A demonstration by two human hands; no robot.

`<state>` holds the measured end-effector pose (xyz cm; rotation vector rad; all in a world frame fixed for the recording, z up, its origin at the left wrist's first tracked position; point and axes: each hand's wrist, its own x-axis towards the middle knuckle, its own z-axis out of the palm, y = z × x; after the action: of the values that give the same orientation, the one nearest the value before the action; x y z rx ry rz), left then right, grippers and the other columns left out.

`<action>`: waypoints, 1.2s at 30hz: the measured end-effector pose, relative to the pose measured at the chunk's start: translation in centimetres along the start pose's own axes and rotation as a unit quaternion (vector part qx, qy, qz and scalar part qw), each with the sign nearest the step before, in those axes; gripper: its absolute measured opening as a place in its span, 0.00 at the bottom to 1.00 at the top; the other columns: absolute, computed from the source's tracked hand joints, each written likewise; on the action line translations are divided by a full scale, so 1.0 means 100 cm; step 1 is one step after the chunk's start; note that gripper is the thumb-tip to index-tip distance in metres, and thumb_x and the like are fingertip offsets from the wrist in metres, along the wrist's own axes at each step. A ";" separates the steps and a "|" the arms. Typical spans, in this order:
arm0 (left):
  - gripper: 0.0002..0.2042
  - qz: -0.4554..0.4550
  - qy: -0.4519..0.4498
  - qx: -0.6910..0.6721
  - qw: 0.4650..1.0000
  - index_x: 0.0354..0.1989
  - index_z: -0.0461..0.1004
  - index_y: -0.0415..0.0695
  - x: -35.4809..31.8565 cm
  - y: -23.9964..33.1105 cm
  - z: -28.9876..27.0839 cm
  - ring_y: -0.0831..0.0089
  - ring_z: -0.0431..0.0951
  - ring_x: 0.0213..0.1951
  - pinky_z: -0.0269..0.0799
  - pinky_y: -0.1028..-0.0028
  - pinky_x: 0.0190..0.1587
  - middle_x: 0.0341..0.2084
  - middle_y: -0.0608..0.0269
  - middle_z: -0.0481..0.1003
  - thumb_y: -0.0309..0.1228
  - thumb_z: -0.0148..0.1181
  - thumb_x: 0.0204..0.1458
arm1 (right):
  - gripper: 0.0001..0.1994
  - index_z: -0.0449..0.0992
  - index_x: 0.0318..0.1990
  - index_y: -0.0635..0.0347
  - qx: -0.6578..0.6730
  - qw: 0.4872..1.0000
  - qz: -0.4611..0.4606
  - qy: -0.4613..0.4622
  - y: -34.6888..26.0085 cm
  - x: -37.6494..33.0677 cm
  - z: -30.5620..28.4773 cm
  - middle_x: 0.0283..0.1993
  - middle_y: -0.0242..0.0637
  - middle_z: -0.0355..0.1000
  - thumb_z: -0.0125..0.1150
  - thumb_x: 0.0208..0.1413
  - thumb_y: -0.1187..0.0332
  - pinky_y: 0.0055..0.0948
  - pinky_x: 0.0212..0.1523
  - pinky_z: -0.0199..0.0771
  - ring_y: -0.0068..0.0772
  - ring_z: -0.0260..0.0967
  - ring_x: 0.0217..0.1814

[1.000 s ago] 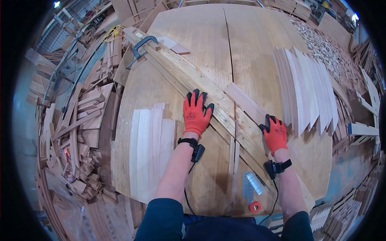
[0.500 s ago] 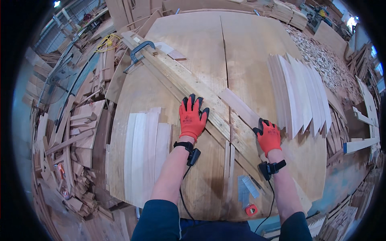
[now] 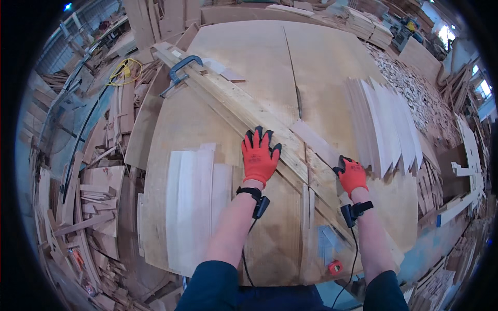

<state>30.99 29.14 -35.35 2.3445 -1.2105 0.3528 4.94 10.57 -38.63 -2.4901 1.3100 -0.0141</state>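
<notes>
In the head view, the short pale board [image 3: 315, 141] lies right of the centre of the frame, its long axis slanting from upper left to lower right, close to the line of the long beam [image 3: 233, 101] beside it. Whether their edges touch is hard to tell.

The right hand [image 3: 354, 173] is the nearer one, at the board's lower right end; from these fingers the board stretches toward the upper left. They are bent over that end, but whether they grip it or merely rest there cannot be told. The left hand [image 3: 261, 161], near the centre, lies over the beam, its fingers spread and clenched on nothing, with the board off to its upper right.

A C-clamp [image 3: 181, 62] sits across the beam at upper left. Pale boards [image 3: 189, 192] lie left of the left hand; pointed slats [image 3: 384, 127] fan out at upper right.
</notes>
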 end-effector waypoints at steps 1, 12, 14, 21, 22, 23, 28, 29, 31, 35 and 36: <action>0.29 -0.006 0.006 0.005 1.000 0.65 0.67 0.50 0.009 -0.009 0.002 0.38 0.55 0.68 0.46 0.42 0.69 0.68 0.50 0.60 0.48 0.57 0.56 | 0.27 0.74 0.61 0.51 0.007 1.000 -0.003 0.002 -0.007 0.012 0.001 0.62 0.43 0.71 0.68 0.53 0.56 0.45 0.64 0.67 0.49 0.66 0.65; 0.31 -0.007 -0.034 0.003 0.999 0.68 0.63 0.50 0.062 -0.019 0.020 0.38 0.52 0.70 0.44 0.44 0.70 0.71 0.47 0.55 0.49 0.55 0.58 | 0.32 0.67 0.66 0.53 -0.011 0.999 -0.009 0.041 0.019 0.082 0.047 0.68 0.49 0.64 0.68 0.53 0.59 0.43 0.71 0.60 0.52 0.61 0.70; 0.31 -0.020 -0.045 0.004 0.999 0.68 0.62 0.50 0.063 -0.026 0.023 0.38 0.52 0.70 0.44 0.45 0.71 0.72 0.48 0.55 0.49 0.54 0.59 | 0.31 0.68 0.65 0.53 0.021 1.000 0.010 0.014 0.001 0.085 0.031 0.67 0.48 0.65 0.68 0.53 0.60 0.44 0.71 0.60 0.52 0.61 0.69; 0.28 -0.012 -0.030 -0.004 0.999 0.66 0.66 0.50 0.072 -0.010 0.037 0.38 0.55 0.68 0.47 0.45 0.70 0.69 0.48 0.59 0.47 0.56 0.58 | 0.30 0.73 0.61 0.54 0.013 0.999 0.015 0.034 0.007 0.084 0.016 0.61 0.48 0.71 0.70 0.51 0.55 0.44 0.66 0.66 0.52 0.66 0.65; 0.28 -0.018 -0.019 -0.003 1.000 0.66 0.66 0.50 0.067 -0.013 0.034 0.38 0.56 0.68 0.47 0.45 0.69 0.69 0.48 0.59 0.47 0.57 0.58 | 0.30 0.73 0.62 0.53 0.010 1.000 -0.001 0.020 0.001 0.081 0.016 0.62 0.48 0.71 0.69 0.51 0.55 0.43 0.65 0.67 0.52 0.66 0.65; 0.28 -0.020 -0.009 -0.003 1.000 0.65 0.67 0.50 0.063 -0.014 0.033 0.38 0.56 0.68 0.48 0.44 0.69 0.68 0.48 0.60 0.47 0.57 0.57 | 0.30 0.73 0.62 0.53 0.003 1.000 0.014 0.000 -0.002 0.080 0.014 0.63 0.47 0.70 0.69 0.52 0.54 0.43 0.66 0.66 0.51 0.64 0.66; 0.29 -0.013 -0.018 0.014 1.000 0.66 0.66 0.50 0.054 0.006 0.033 0.39 0.56 0.68 0.47 0.44 0.70 0.69 0.49 0.59 0.48 0.58 0.57 | 0.29 0.73 0.62 0.50 0.010 0.999 0.022 0.026 0.011 0.063 0.008 0.63 0.45 0.69 0.69 0.52 0.55 0.47 0.66 0.64 0.50 0.63 0.67; 0.30 -0.012 -0.016 0.012 1.000 0.66 0.66 0.51 0.053 0.009 0.035 0.38 0.56 0.68 0.47 0.44 0.69 0.69 0.49 0.59 0.48 0.57 0.57 | 0.29 0.74 0.62 0.50 0.013 1.000 0.018 0.022 0.014 0.062 0.005 0.63 0.44 0.69 0.69 0.52 0.55 0.47 0.66 0.64 0.50 0.64 0.66; 0.30 -0.015 -0.018 0.013 1.000 0.67 0.65 0.51 0.048 0.012 0.037 0.38 0.56 0.68 0.47 0.43 0.69 0.70 0.50 0.58 0.49 0.57 0.56 | 0.28 0.74 0.61 0.49 0.021 1.000 0.007 0.008 0.019 0.060 0.001 0.62 0.44 0.70 0.69 0.52 0.54 0.47 0.65 0.65 0.50 0.64 0.66; 0.31 -0.020 -0.023 0.015 0.999 0.67 0.65 0.49 0.024 0.035 0.029 0.37 0.55 0.68 0.46 0.44 0.70 0.70 0.48 0.58 0.47 0.58 0.56 | 0.27 0.75 0.60 0.51 0.021 0.999 0.016 -0.018 0.029 0.031 -0.020 0.62 0.44 0.70 0.69 0.52 0.55 0.46 0.64 0.64 0.48 0.64 0.66; 0.31 -0.018 -0.018 0.020 0.999 0.67 0.65 0.48 0.019 0.035 0.021 0.37 0.55 0.68 0.46 0.44 0.70 0.70 0.48 0.58 0.47 0.58 0.56 | 0.27 0.75 0.60 0.50 0.021 1.000 0.006 -0.006 0.029 0.023 -0.018 0.62 0.44 0.70 0.68 0.52 0.53 0.47 0.64 0.65 0.48 0.64 0.66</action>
<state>29.25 25.04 -35.30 2.4133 -1.1866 0.3268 3.71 6.68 -38.04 -2.4434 1.3054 -0.0250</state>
